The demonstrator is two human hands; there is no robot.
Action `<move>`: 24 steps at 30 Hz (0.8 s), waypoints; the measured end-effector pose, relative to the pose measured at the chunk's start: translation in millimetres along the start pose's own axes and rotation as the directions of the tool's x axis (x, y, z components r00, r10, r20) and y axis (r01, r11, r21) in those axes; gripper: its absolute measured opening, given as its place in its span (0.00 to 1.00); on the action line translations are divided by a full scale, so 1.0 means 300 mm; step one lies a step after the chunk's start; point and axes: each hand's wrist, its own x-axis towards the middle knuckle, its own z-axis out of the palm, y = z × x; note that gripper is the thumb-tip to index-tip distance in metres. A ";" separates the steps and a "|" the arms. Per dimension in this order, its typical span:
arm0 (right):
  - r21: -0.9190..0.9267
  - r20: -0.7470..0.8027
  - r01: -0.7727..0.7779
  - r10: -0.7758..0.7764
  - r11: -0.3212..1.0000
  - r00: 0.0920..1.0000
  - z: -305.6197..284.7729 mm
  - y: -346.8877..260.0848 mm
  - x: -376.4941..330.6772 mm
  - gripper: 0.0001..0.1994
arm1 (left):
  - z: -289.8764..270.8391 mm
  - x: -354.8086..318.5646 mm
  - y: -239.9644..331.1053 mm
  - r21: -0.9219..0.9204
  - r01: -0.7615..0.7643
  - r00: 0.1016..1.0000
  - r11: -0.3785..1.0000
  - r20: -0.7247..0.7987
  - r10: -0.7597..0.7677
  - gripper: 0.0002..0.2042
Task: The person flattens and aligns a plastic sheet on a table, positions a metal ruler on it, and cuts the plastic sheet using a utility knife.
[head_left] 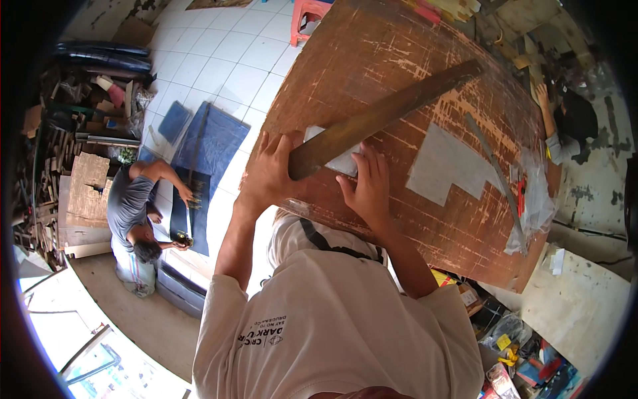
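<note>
A long, flat brown bar point(385, 120), like a worn straightedge, slants across the work table from near left to far right. My left hand point(269, 169) is closed around its near end. Partly under the bar lies a small whitish sheet piece point(344, 161), its middle hidden. My right hand point(367, 183) rests at the right side of this piece, fingers apart, fingertips touching it. Farther right, a larger pale sheet point(444, 166) with a stepped cut-out lies flat on the table.
The scratched brown board tabletop point(372, 40) has a thin grey strip point(492, 159) and clear plastic point(535, 199) at its right. A co-worker point(136, 206) bends over dark blue sheets point(216, 143) on the tiled floor at left. Another person's arm point(546, 113) reaches the table's far right edge.
</note>
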 end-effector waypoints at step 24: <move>0.050 0.332 0.356 -0.352 0.933 0.875 0.116 -0.025 0.251 0.41 | -0.086 0.036 0.053 -0.012 0.055 0.998 0.998 0.001 -0.055 0.41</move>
